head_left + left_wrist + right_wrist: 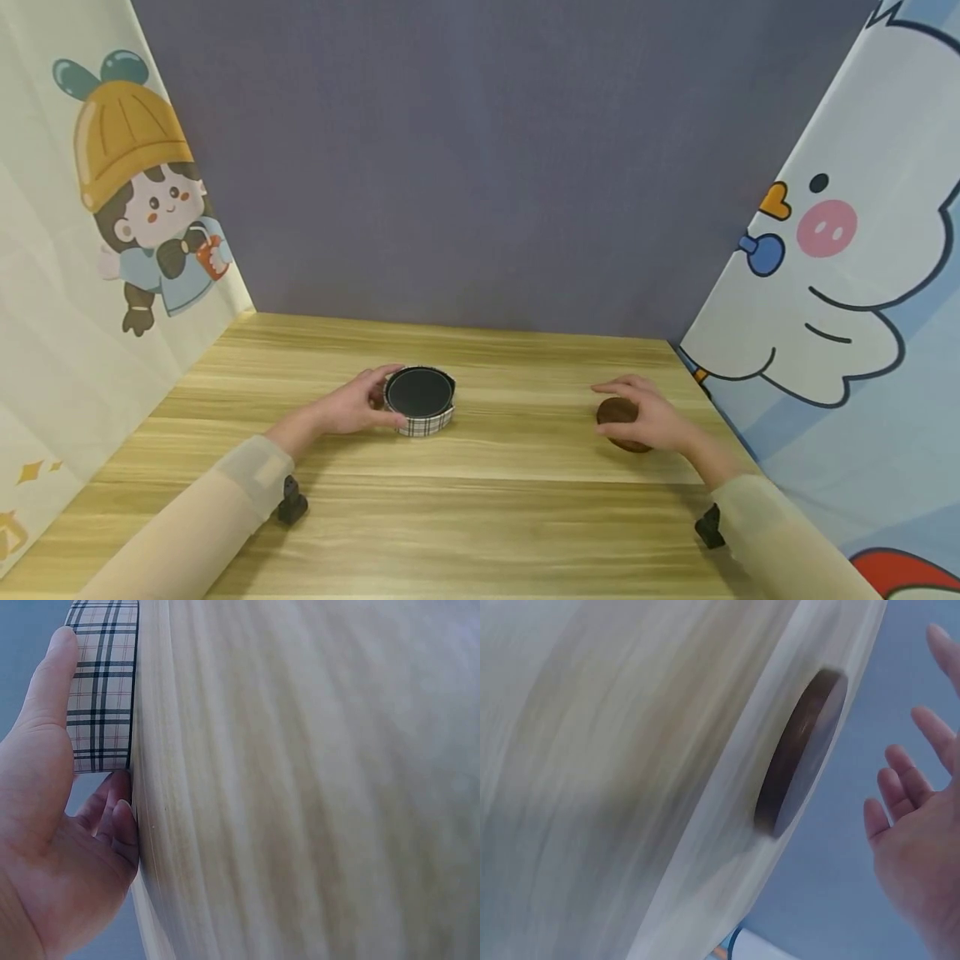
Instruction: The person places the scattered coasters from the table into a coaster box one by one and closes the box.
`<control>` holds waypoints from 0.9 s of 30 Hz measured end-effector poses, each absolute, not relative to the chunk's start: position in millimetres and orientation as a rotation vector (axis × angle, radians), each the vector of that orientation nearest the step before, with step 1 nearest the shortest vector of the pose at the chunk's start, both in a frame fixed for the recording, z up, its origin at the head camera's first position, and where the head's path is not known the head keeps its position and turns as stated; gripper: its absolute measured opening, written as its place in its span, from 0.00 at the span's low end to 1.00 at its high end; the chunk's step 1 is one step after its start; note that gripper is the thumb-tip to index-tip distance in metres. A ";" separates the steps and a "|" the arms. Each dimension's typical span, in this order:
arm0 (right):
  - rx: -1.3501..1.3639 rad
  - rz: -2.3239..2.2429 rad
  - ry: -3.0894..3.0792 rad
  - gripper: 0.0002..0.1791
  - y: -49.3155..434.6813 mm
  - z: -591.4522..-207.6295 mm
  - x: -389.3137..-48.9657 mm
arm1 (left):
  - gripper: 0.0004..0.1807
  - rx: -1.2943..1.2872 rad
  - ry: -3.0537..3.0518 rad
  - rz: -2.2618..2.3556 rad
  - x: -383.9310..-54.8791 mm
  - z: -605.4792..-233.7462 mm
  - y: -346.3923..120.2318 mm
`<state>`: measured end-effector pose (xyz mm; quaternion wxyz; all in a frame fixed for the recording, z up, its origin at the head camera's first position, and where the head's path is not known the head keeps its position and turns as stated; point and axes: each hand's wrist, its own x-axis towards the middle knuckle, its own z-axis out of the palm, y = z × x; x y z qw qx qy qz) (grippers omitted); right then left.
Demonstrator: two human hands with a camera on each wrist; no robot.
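Observation:
A round, shallow box with a black top and a checked side stands left of the table's middle. My left hand holds it from the left, thumb at the near side and fingers at the far side. In the left wrist view the thumb lies along the checked band, and the other fingers curl low beside it. On the right, a brown round disc lies flat on the table. Above it hovers my right hand, fingers spread. The right wrist view shows those fingers apart from the disc.
The wood-grain table ends at a dark grey cloth wall. Cloth panels with cartoon prints stand along the left and right sides. A small black device sits at each wrist.

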<state>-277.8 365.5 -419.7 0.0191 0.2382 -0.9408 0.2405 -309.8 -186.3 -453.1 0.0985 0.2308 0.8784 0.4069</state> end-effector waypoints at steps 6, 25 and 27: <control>0.615 0.781 -3.008 0.46 391.1 -418.7 -278.6 | 0.58 0.685 2.600 1.208 -309.4 -452.1 -185.7; 0.570 0.703 -3.200 0.57 407.7 -431.1 -282.7 | 0.58 0.680 2.606 1.201 -312.0 -453.1 -186.3; 0.558 0.681 -3.213 0.58 405.5 -432.4 -283.3 | 0.58 0.680 2.603 1.201 -312.0 -453.0 -186.2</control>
